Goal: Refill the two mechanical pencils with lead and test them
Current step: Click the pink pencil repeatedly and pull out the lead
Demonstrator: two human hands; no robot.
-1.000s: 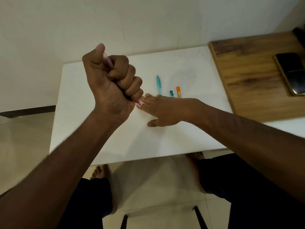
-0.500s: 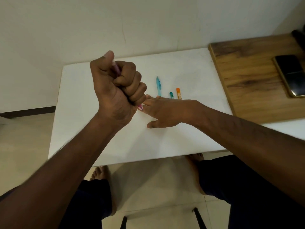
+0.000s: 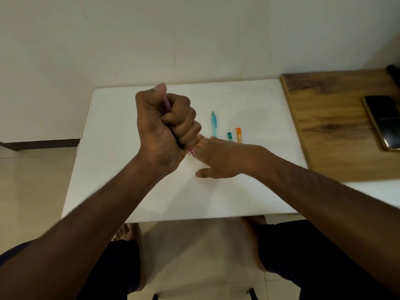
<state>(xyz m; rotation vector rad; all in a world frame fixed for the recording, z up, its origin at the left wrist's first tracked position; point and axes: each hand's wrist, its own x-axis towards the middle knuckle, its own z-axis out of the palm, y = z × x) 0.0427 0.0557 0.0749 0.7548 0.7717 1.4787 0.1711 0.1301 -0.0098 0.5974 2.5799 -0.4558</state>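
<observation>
White rectangular tabletop (image 3: pixel 121 169) against plain cream wall (image 3: pixel 151 40); left hand (image 3: pixel 166 131) fisted round pink mechanical pencil (image 3: pixel 167 103), right hand (image 3: pixel 225 159) flat, fingers straight.

the white table (image 3: pixel 121 169) looks smooth and matt. the desk (image 3: pixel 333 135) next to it is brown wood with dark grain you can see. the phone (image 3: pixel 384 122) on the wood has a shiny black glass face. the blue pencil (image 3: pixel 214 123) looks like see-through plastic, and so does the pink pencil (image 3: pixel 167 103). the orange lead case (image 3: pixel 239 135) and the teal lead case (image 3: pixel 229 136) look like plastic too. the floor (image 3: pixel 36 180) is shiny tile.
</observation>
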